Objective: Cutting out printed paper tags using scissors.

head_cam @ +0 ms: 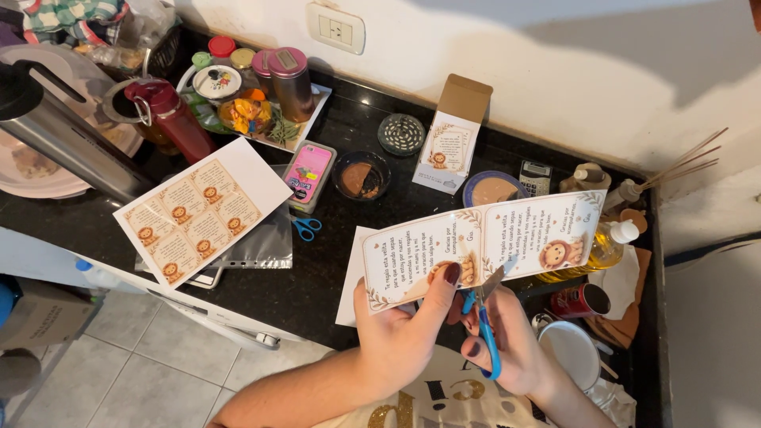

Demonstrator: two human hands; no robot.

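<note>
A printed card strip (pixel 483 246) is pinched in the left hand (pixel 400 329) above the dark counter (pixel 317 269); blue scissors (pixel 485 317), gripped by the right hand (pixel 511 345), are best kept between the printed panels.

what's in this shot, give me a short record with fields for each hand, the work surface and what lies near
left hand: pinches a strip of printed lion cards, thumb on top
right hand: works blue-handled scissors, blades at the strip's lower edge
surface: black counter
nearby: sheet of lion labels at left, open small box by the wall, second blue scissors
</note>
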